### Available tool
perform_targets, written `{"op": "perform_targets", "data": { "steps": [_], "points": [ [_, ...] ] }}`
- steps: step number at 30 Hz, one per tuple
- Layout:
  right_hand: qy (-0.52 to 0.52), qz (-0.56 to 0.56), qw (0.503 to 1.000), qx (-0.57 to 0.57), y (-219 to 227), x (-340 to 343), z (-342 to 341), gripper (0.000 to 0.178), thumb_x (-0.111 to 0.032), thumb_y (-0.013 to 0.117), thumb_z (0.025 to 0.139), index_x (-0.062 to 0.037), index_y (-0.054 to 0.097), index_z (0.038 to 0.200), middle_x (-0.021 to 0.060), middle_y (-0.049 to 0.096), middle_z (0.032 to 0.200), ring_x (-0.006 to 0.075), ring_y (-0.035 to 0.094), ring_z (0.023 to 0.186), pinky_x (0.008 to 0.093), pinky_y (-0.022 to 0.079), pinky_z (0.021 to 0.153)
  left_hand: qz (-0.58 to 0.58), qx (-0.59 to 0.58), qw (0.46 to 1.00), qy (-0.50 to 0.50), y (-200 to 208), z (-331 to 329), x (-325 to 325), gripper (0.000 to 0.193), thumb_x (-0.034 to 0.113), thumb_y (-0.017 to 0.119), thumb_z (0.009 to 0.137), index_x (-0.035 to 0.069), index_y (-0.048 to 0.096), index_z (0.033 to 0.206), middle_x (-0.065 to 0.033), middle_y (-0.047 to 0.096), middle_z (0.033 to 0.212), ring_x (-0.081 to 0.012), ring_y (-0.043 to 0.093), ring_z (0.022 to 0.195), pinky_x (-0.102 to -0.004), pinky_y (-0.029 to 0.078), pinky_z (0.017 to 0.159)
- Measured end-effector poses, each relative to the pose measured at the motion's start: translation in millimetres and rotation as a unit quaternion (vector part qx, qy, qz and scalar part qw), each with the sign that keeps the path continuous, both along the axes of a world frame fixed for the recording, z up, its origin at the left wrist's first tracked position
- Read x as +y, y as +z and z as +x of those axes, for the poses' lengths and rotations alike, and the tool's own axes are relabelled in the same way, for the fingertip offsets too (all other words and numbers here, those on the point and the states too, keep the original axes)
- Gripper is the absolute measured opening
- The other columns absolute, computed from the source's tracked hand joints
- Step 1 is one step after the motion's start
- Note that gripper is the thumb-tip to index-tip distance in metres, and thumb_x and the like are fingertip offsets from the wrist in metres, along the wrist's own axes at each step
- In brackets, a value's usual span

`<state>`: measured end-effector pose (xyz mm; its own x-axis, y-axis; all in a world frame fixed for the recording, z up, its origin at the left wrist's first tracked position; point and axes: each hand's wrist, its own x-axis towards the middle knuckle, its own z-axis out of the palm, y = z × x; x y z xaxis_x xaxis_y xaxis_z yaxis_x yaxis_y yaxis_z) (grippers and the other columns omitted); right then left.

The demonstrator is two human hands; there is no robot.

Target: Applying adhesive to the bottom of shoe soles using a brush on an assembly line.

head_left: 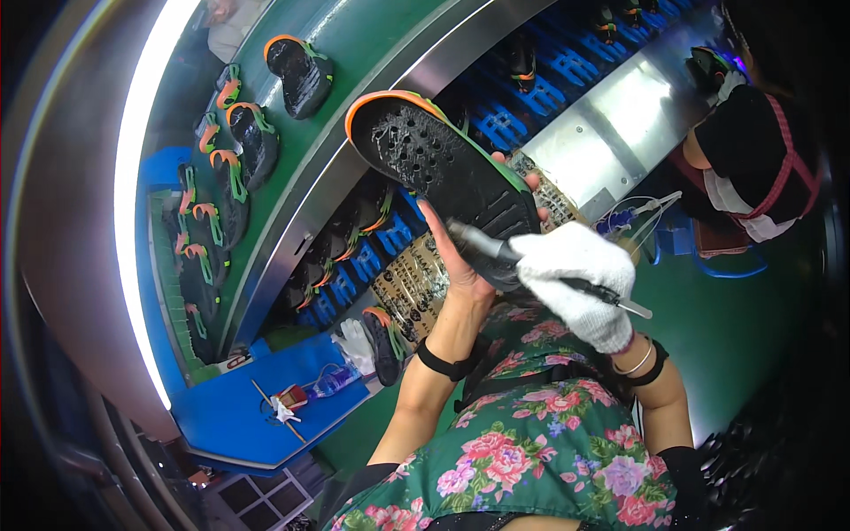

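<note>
My bare left hand is wrapped round a black shoe sole with an orange and green rim, thumb on one edge and fingers on the other. The sole's upper part has several small holes and a wet, shiny coat. In its white knitted glove, my right hand grips a brush. The bristles lie over the lower part of the sole, close to my left thumb; whether they touch it I cannot tell. The handle's end sticks out past the glove.
Several similar soles lie on a green conveyor belt at the far left, behind a metal edge. Blue racks stand below. A blue table holds a bottle and a white glove. Another person sits at the right.
</note>
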<state>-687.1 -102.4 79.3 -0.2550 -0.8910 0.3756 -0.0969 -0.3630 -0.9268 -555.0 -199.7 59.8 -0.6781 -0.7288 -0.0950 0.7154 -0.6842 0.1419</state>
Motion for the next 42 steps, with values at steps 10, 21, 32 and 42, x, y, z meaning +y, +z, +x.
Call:
{"op": "perform_targets", "data": {
  "steps": [10, 21, 32, 42],
  "points": [
    [0.026, -0.007, 0.998, -0.054, -9.3, 0.8, -2.7, 0.016, 0.004, 0.079, 0.075, -0.0034, 0.075, 0.088, 0.0141, 0.076, 0.094, 0.0265, 0.073, 0.084, 0.0350, 0.057, 0.075, -0.006, 0.038, 0.999, -0.017, -22.5, 10.0, -8.1, 0.093, 0.078, 0.052, 0.088, 0.010, 0.040, 0.151, -0.0126, 0.051, 0.145, -0.0438, 0.050, 0.130, -0.0631, 0.051, 0.096],
    [-0.002, -0.003, 1.000, 0.024, -9.4, -2.0, -13.7, 0.013, 0.001, 0.079, 0.074, -0.0033, 0.076, 0.086, 0.0151, 0.077, 0.094, 0.0260, 0.072, 0.081, 0.0351, 0.057, 0.074, 0.001, -0.060, 0.998, -0.033, -35.1, 12.0, -13.1, 0.098, 0.080, 0.054, 0.085, 0.008, 0.042, 0.149, -0.0227, 0.054, 0.138, -0.0439, 0.055, 0.122, -0.0594, 0.053, 0.094],
    [-0.044, -0.071, 0.971, 0.224, -9.9, -12.0, -7.0, 0.032, 0.002, 0.077, 0.075, -0.0055, 0.078, 0.106, 0.0155, 0.075, 0.108, 0.0288, 0.072, 0.095, 0.0378, 0.057, 0.081, 0.008, -0.146, 0.989, -0.028, -32.1, -11.2, -0.9, 0.102, 0.088, 0.038, 0.086, 0.008, 0.040, 0.150, -0.0265, 0.058, 0.136, -0.0423, 0.066, 0.108, -0.0550, 0.056, 0.093],
    [-0.058, 0.033, 0.993, 0.101, -5.4, -6.0, -22.7, 0.016, 0.006, 0.075, 0.077, -0.0010, 0.075, 0.092, 0.0168, 0.075, 0.101, 0.0271, 0.072, 0.088, 0.0357, 0.057, 0.080, 0.023, -0.094, 0.995, -0.016, -33.6, -17.3, -9.6, 0.096, 0.081, 0.051, 0.086, 0.004, 0.048, 0.143, -0.0242, 0.059, 0.132, -0.0407, 0.061, 0.117, -0.0577, 0.053, 0.096]
  ]
}}
